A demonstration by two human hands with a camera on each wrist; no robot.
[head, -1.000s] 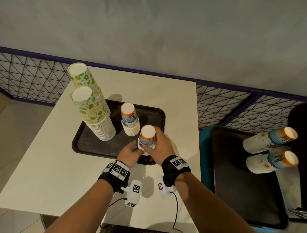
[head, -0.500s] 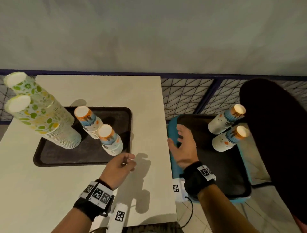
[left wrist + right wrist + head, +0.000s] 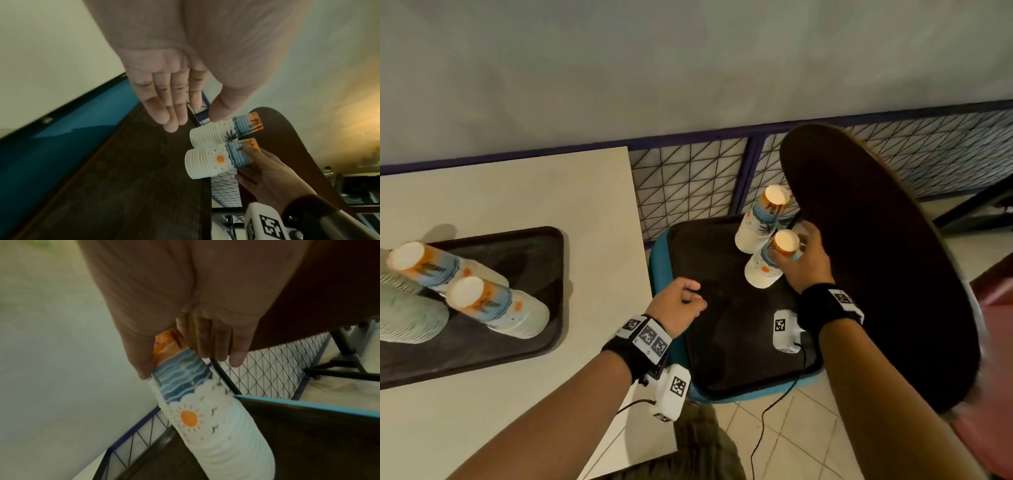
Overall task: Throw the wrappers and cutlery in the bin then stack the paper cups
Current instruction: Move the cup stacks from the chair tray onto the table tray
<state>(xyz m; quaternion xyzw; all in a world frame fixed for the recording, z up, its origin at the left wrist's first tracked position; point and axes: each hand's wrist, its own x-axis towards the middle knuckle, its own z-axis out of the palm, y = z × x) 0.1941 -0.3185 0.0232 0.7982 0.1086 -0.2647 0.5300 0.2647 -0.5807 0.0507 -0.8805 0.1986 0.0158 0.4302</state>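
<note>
While the right hand (image 3: 803, 262) wraps around the upper, orange-and-blue end of the near cup stack (image 3: 768, 265), its thumb lies on the side facing the person and its fingers (image 3: 207, 340) curl round the far side, clamped on the top cup just below its upturned base. That stack stands upside down, rims down, on the dark tray (image 3: 726, 329) that rests on a blue seat (image 3: 659, 270) beside the table (image 3: 517, 192); it sits at the tray's far right corner. A second cup stack (image 3: 760, 222) of the same sun-and-waves print stands touching it on the far side, closer to the tray's far edge, and no hand touches it. A large dark oval board (image 3: 876, 257) leans just behind the right hand.

The left hand (image 3: 678, 305) hovers over the tray's left edge, between the table and the stacks, holding nothing; in the left wrist view its fingers (image 3: 164, 104) are straight and held together, the thumb a little apart, well short of the cups.

On the table, another dark tray (image 3: 530, 284) near the right edge carries two more printed stacks (image 3: 493, 305), upside down, with pale green stacks (image 3: 407, 315) at its left end.
</note>
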